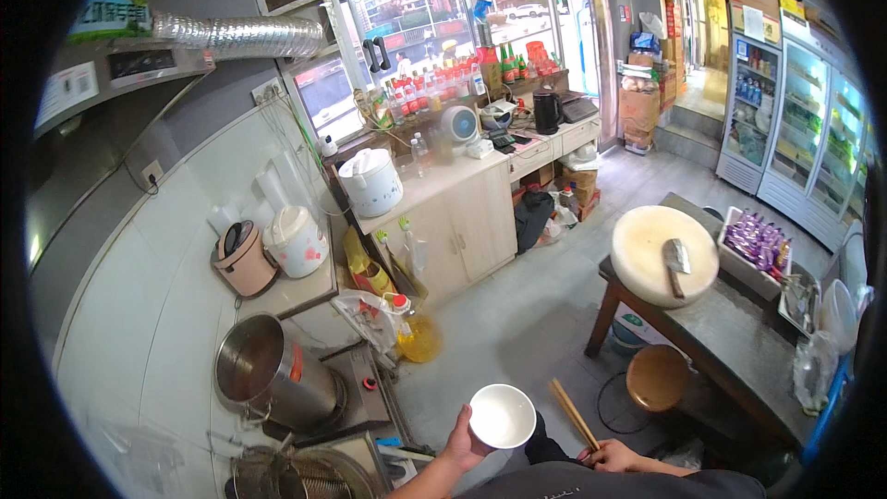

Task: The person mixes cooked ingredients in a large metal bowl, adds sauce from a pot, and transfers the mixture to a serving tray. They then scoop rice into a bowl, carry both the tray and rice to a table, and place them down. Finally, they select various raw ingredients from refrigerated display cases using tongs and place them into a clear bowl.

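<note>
In my left hand point(465, 444) is a white bowl point(504, 416), its inside facing up and showing nothing in it. The thumb rests along the bowl's left side; the other fingers are mostly hidden beneath. My right hand point(610, 456) is closed around the lower end of a pair of long wooden chopsticks point(575, 414), which point up and to the left. Both hands are close in front of my body, with the bowl left of the chopsticks and apart from them.
To the left stand a tall steel pot point(254, 360) on a stove and wire strainers point(305, 476). A yellow oil jug point(418, 337) sits ahead. At the right, a table point(739, 337) bears a round chopping board point(647, 240) with a cleaver point(677, 259); a round stool point(658, 377) stands beside it.
</note>
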Tool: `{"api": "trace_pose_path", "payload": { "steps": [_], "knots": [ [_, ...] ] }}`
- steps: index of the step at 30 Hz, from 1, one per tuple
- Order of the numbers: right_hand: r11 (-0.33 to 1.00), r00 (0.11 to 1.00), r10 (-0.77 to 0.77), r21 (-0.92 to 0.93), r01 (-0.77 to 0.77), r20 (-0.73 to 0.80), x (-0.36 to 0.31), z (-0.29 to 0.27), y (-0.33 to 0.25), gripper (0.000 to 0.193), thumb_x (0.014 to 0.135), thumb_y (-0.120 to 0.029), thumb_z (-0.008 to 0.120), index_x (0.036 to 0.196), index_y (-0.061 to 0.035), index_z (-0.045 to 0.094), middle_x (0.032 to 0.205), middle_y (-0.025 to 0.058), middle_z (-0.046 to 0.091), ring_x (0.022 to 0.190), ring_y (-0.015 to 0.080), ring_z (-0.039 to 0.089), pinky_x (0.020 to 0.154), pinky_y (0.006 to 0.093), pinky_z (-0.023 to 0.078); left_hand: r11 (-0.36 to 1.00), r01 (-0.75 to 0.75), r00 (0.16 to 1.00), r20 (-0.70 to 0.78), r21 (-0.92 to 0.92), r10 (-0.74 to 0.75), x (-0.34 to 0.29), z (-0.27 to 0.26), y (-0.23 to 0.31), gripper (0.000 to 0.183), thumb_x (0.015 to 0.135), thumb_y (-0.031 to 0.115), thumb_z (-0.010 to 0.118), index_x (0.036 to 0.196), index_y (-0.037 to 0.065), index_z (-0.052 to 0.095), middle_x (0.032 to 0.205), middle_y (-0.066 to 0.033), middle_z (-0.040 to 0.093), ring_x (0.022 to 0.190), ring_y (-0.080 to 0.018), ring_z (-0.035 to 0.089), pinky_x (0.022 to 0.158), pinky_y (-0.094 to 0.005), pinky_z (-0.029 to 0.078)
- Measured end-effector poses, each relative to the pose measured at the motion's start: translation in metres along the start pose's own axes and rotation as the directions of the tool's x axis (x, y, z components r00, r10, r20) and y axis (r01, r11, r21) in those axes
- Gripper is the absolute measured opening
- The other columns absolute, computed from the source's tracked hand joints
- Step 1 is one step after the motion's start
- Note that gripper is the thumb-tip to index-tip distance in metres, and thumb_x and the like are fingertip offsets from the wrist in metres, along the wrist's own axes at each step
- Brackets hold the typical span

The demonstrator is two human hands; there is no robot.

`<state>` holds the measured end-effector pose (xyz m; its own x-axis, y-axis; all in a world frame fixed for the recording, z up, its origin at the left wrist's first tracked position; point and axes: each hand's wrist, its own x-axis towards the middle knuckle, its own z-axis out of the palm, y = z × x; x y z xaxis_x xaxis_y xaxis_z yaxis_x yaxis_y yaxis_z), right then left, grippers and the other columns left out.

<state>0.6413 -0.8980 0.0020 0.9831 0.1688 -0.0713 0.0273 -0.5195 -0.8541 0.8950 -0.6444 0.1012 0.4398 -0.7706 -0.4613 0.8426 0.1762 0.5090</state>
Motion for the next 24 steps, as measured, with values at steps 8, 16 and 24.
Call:
{"api": "trace_pose_path", "payload": {
  "steps": [8, 16, 24],
  "knots": [
    [0.444, 0.947, 0.308, 0.894, -0.057, -0.093, 0.302, -0.161, -0.014, 0.013, 0.080, 0.005, 0.056, 0.093, 0.0019, 0.057, 0.058, 0.0028, 0.045, 0.044, 0.0116, 0.042, 0.041, 0.0289, 0.033, 0.955, -0.177, 0.977, -0.156, -0.239, 0.142, 0.116, -0.019, 0.145, 0.074, 0.092, 0.064, 0.034, 0.145, 0.013, 0.031, 0.150, -0.0123, 0.032, 0.139, -0.0350, 0.028, 0.113, -0.0578, 0.020],
    [0.914, 0.915, -0.402, 0.085, 0.398, 0.035, 0.503, -0.239, -0.018, 0.028, 0.073, 0.002, 0.054, 0.094, -0.0063, 0.068, 0.105, 0.0098, 0.065, 0.092, 0.0249, 0.063, 0.078, 0.0332, 0.052, 0.859, -0.486, 0.874, -0.094, -0.162, 0.477, 0.201, -0.090, 0.291, 0.076, 0.090, 0.067, 0.028, 0.145, 0.014, 0.033, 0.147, -0.0133, 0.038, 0.134, -0.0385, 0.035, 0.109, -0.0584, 0.027],
    [0.928, 0.918, -0.302, -0.141, 0.345, 0.257, 0.662, -0.321, 0.020, 0.032, 0.071, -0.006, 0.053, 0.100, -0.0094, 0.068, 0.113, 0.0070, 0.065, 0.094, 0.0269, 0.063, 0.079, 0.0372, 0.052, 0.890, -0.387, 0.921, -0.047, -0.242, 0.387, 0.334, -0.148, 0.483, 0.077, 0.091, 0.066, 0.026, 0.144, 0.010, 0.033, 0.143, -0.0139, 0.042, 0.132, -0.0378, 0.040, 0.109, -0.0561, 0.028]
  ]
}}
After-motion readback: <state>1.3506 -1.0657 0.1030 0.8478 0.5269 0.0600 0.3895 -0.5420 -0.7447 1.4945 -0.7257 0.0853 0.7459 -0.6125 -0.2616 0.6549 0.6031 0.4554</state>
